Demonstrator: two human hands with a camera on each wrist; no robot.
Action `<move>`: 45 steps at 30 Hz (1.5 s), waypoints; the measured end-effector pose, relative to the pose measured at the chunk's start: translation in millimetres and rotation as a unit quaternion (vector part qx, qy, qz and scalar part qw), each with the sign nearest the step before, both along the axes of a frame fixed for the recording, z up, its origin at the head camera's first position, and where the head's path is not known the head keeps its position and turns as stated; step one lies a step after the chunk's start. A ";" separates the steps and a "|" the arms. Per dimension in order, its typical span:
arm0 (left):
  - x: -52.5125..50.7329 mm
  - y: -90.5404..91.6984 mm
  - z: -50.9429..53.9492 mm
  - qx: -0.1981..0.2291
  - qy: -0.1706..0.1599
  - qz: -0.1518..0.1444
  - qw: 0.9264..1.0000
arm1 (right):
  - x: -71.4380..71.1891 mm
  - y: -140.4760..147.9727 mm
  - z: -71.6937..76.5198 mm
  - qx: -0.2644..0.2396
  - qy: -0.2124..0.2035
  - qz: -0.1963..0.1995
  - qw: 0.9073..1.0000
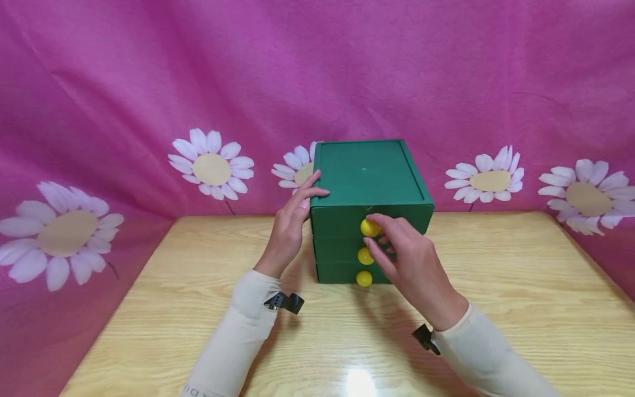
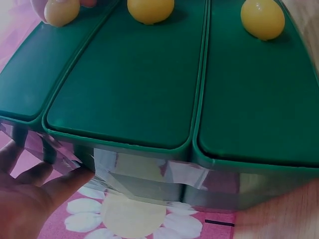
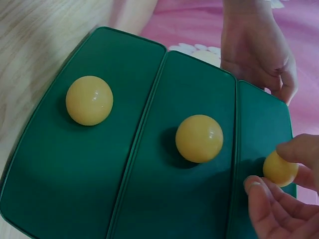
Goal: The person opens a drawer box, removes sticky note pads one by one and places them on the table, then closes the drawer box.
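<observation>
A green drawer unit [image 1: 368,171] with three stacked drawers stands on the table, each drawer front bearing a round yellow knob. All three drawers look closed. My right hand [image 1: 414,264] holds the top knob [image 1: 370,227] between finger and thumb; in the right wrist view the fingertips lie on either side of this knob [image 3: 280,169]. The middle knob [image 1: 365,255] and bottom knob [image 1: 364,278] are untouched. My left hand [image 1: 288,234] rests against the unit's upper left edge, fingers extended, with fingertips reaching the top. Its palm faces the unit's side [image 2: 144,186].
The light wood table [image 1: 208,309] extends on both sides of the unit. Behind it hangs a pink cloth [image 1: 317,66] printed with white daisies, close to the unit's back. Each sleeved wrist wears a black strap [image 1: 285,302].
</observation>
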State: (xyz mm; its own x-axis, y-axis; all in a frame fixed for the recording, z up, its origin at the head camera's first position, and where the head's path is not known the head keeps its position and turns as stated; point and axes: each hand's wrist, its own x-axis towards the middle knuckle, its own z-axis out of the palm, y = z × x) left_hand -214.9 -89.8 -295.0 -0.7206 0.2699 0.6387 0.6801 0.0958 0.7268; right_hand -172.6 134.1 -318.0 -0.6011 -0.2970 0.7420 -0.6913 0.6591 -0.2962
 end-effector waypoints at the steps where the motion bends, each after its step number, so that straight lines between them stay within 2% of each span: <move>1: 0.4 -0.4 0.1 -0.002 0.001 0.002 1.000 | -0.4 -0.6 -0.6 -0.002 0.000 0.002 1.000; 9: 0.7 -0.7 2.4 -0.014 0.008 0.018 1.000 | -2.3 -3.0 -1.3 -0.010 0.006 0.008 1.000; 20: 2.0 0.3 1.6 -0.018 -0.001 0.014 1.000 | 0.3 -1.6 -2.2 -0.005 0.010 0.018 1.000; 33: 3.0 -1.9 2.9 -0.029 -0.002 0.016 0.999 | 4.9 -3.1 -1.7 0.004 0.038 0.012 0.999; 34: 2.6 -1.9 2.5 -0.028 -0.002 0.015 0.999 | 5.5 -3.2 -1.6 0.007 0.038 0.011 0.999; 38: -12.4 -4.5 -12.7 -0.030 0.012 0.017 0.999 | 8.5 -3.4 -0.9 0.016 0.039 0.012 0.999; 41: -14.8 -5.1 -15.4 -0.027 0.015 0.015 0.999 | 10.6 -3.6 -0.7 0.017 0.046 0.013 0.999; 45: 0.1 -2.6 -0.3 -0.022 0.004 0.008 1.000 | 13.6 -3.3 -0.3 0.020 0.057 0.009 0.998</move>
State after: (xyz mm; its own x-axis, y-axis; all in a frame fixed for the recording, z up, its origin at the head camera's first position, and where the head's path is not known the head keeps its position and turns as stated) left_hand -214.8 -92.4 -295.3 -0.7201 0.2857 0.6323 0.6839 0.1387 0.7162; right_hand -159.0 130.8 -318.3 -0.5082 -0.3376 0.7923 -0.7302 0.6567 -0.1886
